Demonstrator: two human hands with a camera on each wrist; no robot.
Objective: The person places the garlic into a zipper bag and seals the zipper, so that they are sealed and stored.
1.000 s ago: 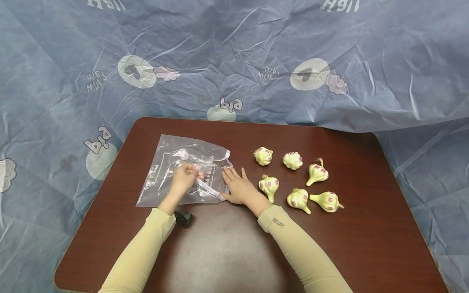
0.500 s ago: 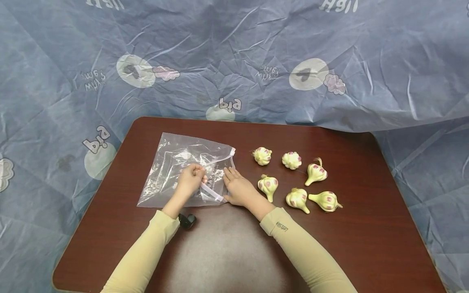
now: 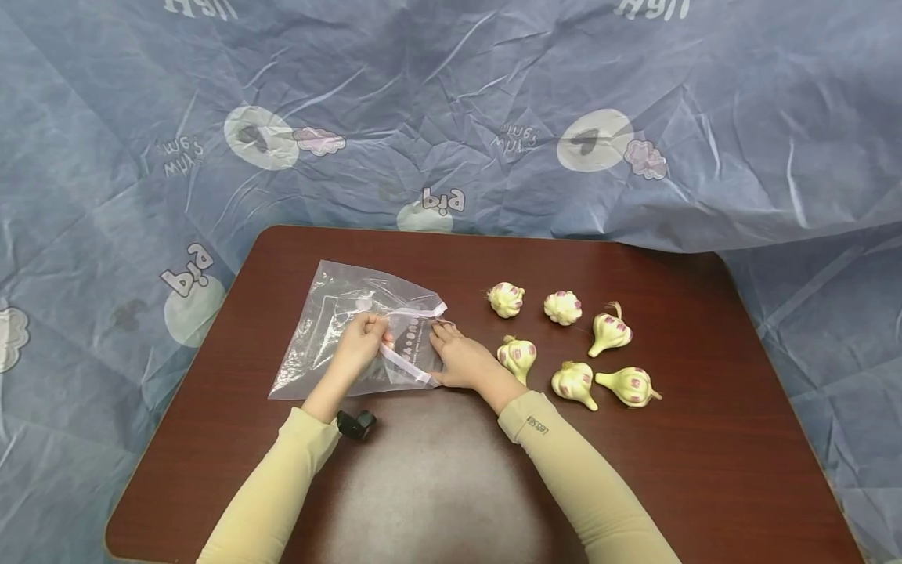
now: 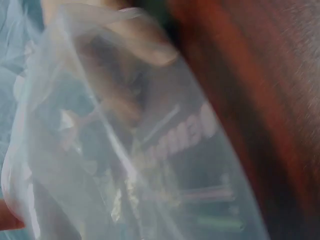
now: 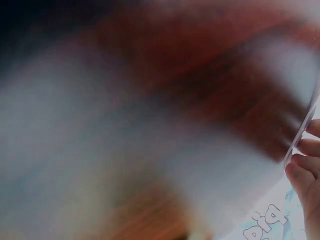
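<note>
A: From the fingers outward. State?

B: Left hand [image 3: 359, 341]: fingers curled, pinching the white strip [image 3: 406, 366] at the mouth of the clear plastic bag [image 3: 299, 364]. Right hand [image 3: 463, 362]: fingers extended, laid at the same mouth, thumb near one end of the strip.

A: Appearance of the bag?

B: Thin, see-through, glossy, with creases and bright highlights. Roughly four-sided; closed end spread out to the left, mouth to the right. White strip drawn into a V, with its point at the left fingers. Pale block lettering near the mouth; pinkish and blurred in the left wrist view, hard to read.

A: Location?

B: Left part of the brown desk [image 3: 676, 486], beneath both hands.

A: Further out?

B: Garlic bulbs [image 3: 517, 356], six, cream-yellow with purplish patches, loosely grouped to the right of the bag, the closest just beside the right hand. Small black device [image 3: 357, 424] by the left wrist. Pale yellow sleeves [image 3: 271, 486] on both arms. Behind the desk, blue-grey printed cloth [image 3: 395, 86], wrinkled.
</note>
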